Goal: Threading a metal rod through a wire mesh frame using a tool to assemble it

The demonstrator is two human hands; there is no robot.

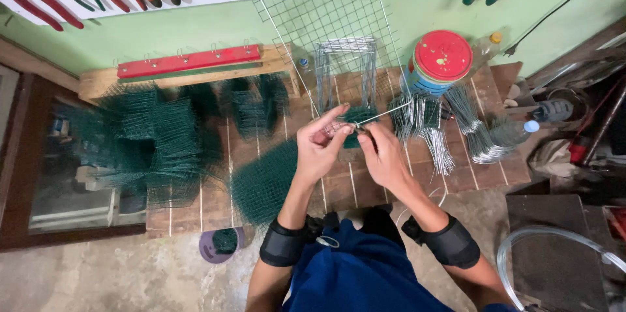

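Centrally: thin wire [385,115] pinched by left hand [317,149] and right hand [385,155], fingers closed.
Near: green mesh piece [358,116] — touching fingertips.
Risk: wire end could slip — fingers pricked.

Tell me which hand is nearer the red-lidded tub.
Right. The right hand works just below and left of the red-lidded tub, pinching a thin wire. The left hand sits farther left, on the other side of the right hand.
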